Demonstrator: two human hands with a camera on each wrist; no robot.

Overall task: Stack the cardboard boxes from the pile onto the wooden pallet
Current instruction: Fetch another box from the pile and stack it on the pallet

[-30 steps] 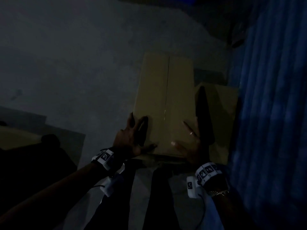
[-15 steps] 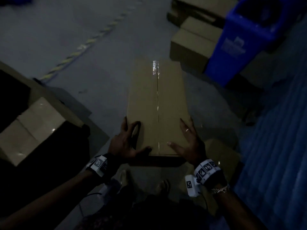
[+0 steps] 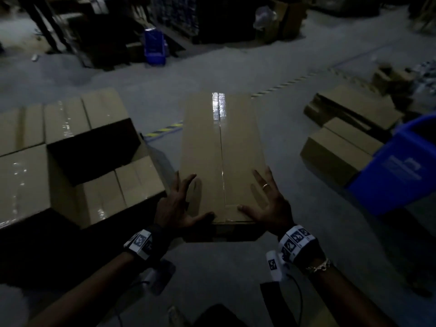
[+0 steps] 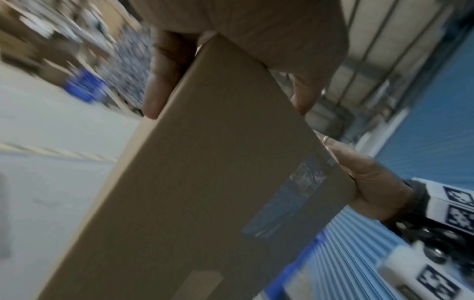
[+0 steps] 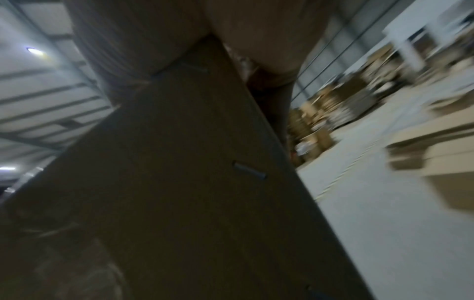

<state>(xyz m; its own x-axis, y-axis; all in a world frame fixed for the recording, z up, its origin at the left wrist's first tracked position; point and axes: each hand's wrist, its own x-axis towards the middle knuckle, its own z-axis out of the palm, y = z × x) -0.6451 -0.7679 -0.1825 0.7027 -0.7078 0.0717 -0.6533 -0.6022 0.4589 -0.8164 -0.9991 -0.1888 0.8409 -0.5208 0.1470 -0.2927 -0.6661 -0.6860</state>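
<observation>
A long taped cardboard box hangs in the air in front of me, carried level between both hands. My left hand presses its near left corner with straight spread fingers, thumb along the near edge. My right hand, a ring on one finger, presses the near right corner the same way. The left wrist view shows the box's taped end, my left thumb and my right hand. In the right wrist view the box is dark. Stacked boxes stand at my left; the pallet is hidden.
More cardboard boxes lie on the floor at the right beside a blue bin. A small blue crate and dark racks stand at the back. Yellow-black floor tape runs behind the box. Grey floor lies ahead.
I have turned left with the box, away from the blue shutter. The stacked boxes have come into view on my left. Both hands keep the same hold.
</observation>
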